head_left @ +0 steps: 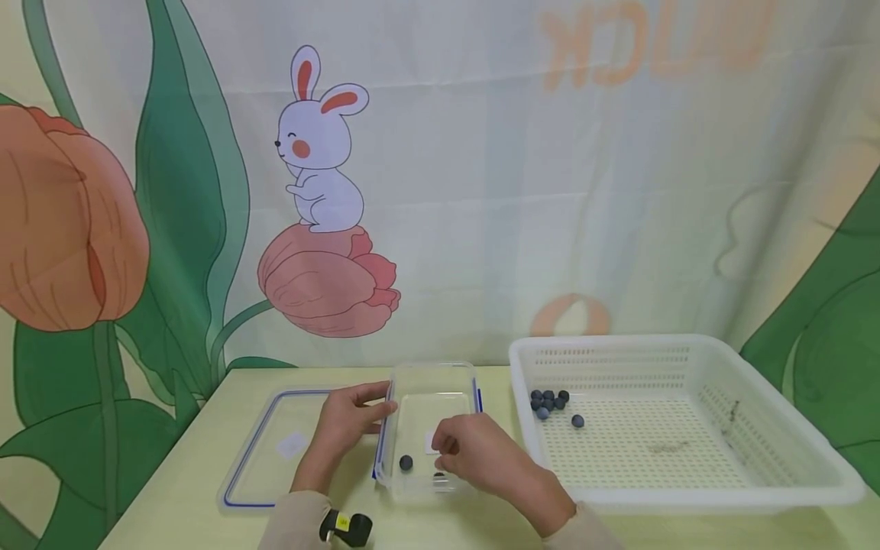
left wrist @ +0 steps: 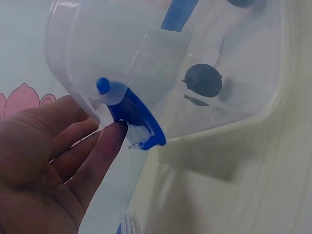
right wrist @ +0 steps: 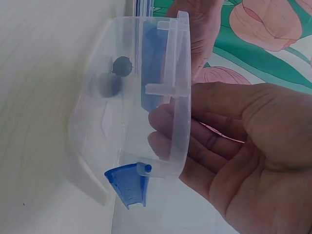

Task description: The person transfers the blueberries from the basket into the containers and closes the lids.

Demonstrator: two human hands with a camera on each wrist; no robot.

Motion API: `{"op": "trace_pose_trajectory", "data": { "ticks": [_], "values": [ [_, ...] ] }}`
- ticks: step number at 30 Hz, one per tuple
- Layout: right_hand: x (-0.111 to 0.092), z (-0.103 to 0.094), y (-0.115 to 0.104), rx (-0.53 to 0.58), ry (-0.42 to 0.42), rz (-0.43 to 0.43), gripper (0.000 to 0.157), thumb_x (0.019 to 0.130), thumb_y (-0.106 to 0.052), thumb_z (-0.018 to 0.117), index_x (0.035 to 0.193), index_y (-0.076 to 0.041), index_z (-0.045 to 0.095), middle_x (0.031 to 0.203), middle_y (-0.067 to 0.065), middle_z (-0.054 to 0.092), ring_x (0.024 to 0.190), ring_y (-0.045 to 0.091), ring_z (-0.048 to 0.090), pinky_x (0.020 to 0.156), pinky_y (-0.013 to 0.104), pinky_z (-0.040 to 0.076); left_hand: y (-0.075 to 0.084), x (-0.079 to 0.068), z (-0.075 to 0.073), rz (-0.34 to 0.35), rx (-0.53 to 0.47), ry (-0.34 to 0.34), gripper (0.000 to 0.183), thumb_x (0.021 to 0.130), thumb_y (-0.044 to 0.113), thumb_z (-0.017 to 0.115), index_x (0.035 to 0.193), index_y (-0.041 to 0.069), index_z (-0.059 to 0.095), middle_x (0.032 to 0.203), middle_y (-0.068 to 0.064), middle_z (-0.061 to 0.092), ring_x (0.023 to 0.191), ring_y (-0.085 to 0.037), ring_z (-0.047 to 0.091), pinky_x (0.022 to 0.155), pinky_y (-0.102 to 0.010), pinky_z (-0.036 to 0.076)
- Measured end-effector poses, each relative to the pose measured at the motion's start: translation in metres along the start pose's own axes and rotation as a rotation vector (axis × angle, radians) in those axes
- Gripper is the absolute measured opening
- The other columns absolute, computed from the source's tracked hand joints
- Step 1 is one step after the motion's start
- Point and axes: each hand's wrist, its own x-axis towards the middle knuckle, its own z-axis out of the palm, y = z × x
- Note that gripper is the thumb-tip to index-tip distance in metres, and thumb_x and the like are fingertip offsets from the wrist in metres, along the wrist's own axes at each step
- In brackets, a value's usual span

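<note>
A clear plastic food container [head_left: 429, 393] with blue side latches stands on the table. My left hand [head_left: 352, 416] grips its left wall near the rim; in the left wrist view the thumb rests by a blue latch [left wrist: 139, 117]. My right hand [head_left: 484, 454] reaches over the right part of the container, its fingers loosely curled and dipping inside, with nothing visible between them. One blueberry [head_left: 406, 463] lies at the near left of the container floor. A second blueberry [head_left: 439, 478] shows just under the right fingertips. The right wrist view shows a dark blueberry [right wrist: 122, 66] through the container wall.
Left of the container lies its flat clear lid [head_left: 257, 458] with a blue seal. To the right stands a white perforated basket [head_left: 660, 451] with several blueberries [head_left: 548, 402] in its far left corner and a single blueberry [head_left: 577, 421] apart. A printed cloth [head_left: 447, 229] hangs behind the table.
</note>
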Motion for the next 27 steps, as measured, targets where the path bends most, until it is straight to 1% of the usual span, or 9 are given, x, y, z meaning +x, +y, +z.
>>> {"op": "trace_pose_trajectory", "data": {
  "ticks": [6,10,15,21,27],
  "values": [
    [0.000,-0.007,-0.004,-0.032,0.000,0.004,0.013,0.086,0.003,0.084,0.092,-0.004,0.074,0.083,0.002,0.074,0.075,0.012,0.068,0.070,0.027,0.059,0.000,0.000,0.000,-0.003,0.003,0.002,0.043,0.095,0.014,0.083,0.136,0.005,0.073,0.133,-0.015,0.072,0.100,-0.024,0.074,0.079,-0.035,0.065],
    [-0.001,-0.016,-0.008,-0.049,0.001,0.017,0.012,0.088,0.001,0.083,0.095,-0.004,0.075,0.087,0.003,0.075,0.079,0.015,0.070,0.072,0.028,0.059,0.001,-0.001,-0.001,-0.003,0.000,0.003,0.043,0.094,0.013,0.083,0.136,0.005,0.073,0.134,-0.015,0.072,0.098,-0.023,0.074,0.079,-0.035,0.065],
    [-0.003,-0.029,-0.007,-0.048,0.027,0.023,0.010,0.091,-0.002,0.082,0.098,-0.002,0.075,0.092,0.004,0.075,0.082,0.018,0.073,0.073,0.028,0.060,0.001,-0.001,-0.001,-0.003,-0.003,0.002,0.043,0.095,0.011,0.082,0.136,0.005,0.073,0.134,-0.015,0.071,0.097,-0.022,0.073,0.078,-0.035,0.066],
    [-0.005,-0.042,-0.002,-0.027,0.062,0.100,0.011,0.094,-0.004,0.080,0.103,-0.005,0.075,0.096,0.000,0.074,0.085,0.016,0.072,0.073,0.027,0.059,0.001,-0.001,-0.002,-0.011,0.006,0.009,0.043,0.095,0.012,0.082,0.136,0.006,0.073,0.134,-0.014,0.072,0.097,-0.021,0.073,0.079,-0.034,0.065],
    [-0.012,-0.060,0.002,0.011,0.137,0.161,0.011,0.095,-0.008,0.080,0.106,-0.006,0.076,0.098,-0.002,0.074,0.087,0.013,0.071,0.076,0.031,0.060,0.001,-0.001,-0.001,0.002,0.005,0.003,0.044,0.095,0.012,0.082,0.137,0.005,0.072,0.134,-0.015,0.071,0.098,-0.024,0.074,0.079,-0.035,0.065]
  ]
}}
